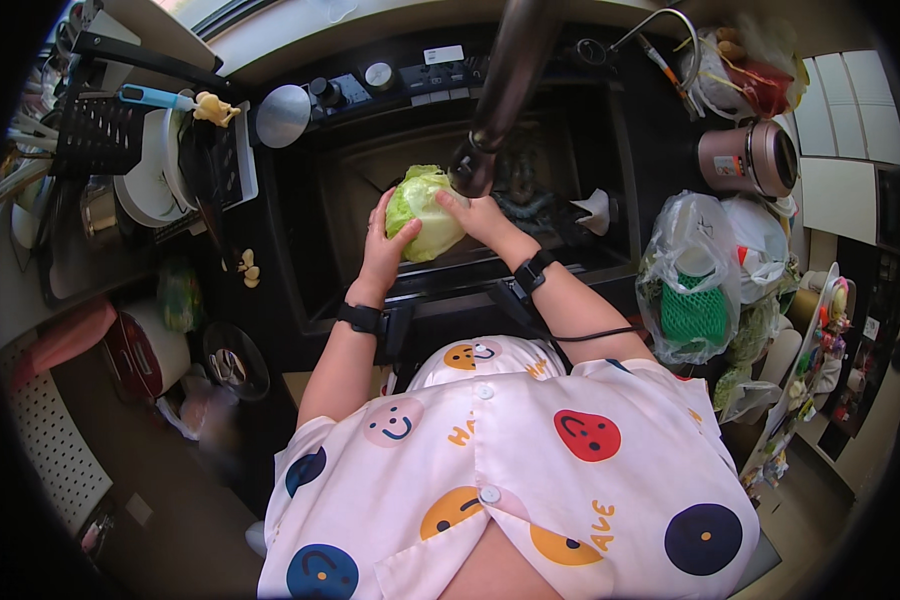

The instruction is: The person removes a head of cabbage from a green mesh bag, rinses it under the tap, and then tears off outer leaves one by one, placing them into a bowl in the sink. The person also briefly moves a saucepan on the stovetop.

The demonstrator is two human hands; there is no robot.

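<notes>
A pale green head of lettuce (429, 225) is held between both hands over the dark kitchen sink (330, 247). My left hand (384, 244) cups its left side, thumb on the front. My right hand (484, 219) grips the right side, its thumb lying across the top. Right above the lettuce hangs the end of a dark faucet spout (474, 169), which covers part of its upper right edge and of my right fingers. Whether water runs cannot be made out.
To the left stand a dish rack with white bowls (146, 180) and garlic cloves (249, 268). On the right counter are a pink insulated pot (746, 159) and a clear plastic bag (690, 277) with green netting. A white crumpled item (594, 211) lies at the sink's right side.
</notes>
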